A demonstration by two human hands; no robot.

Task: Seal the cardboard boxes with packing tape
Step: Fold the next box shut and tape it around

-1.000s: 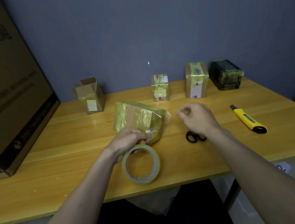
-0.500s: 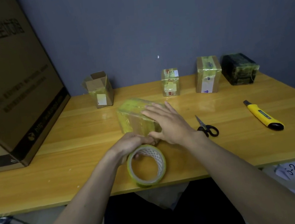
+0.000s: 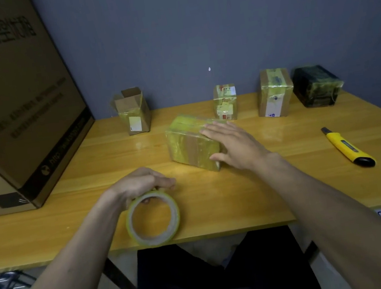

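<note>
Fingers of my right hand lay flat and spread across the taped box mid-counter, apparently smoothing tape down. My left hand gripped the tape roll upright at the near edge, ready for another strip.

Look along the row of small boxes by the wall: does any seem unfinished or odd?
Yes. The brown cardboard box at the left end stands with its top flaps open, while the other boxes in the row look taped shut.

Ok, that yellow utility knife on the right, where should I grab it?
Take the utility knife across its yellow middle, fingers coming from above. It lies flat on the table, blade end toward the wall, black butt nearest you, so the long sides are free.
</note>
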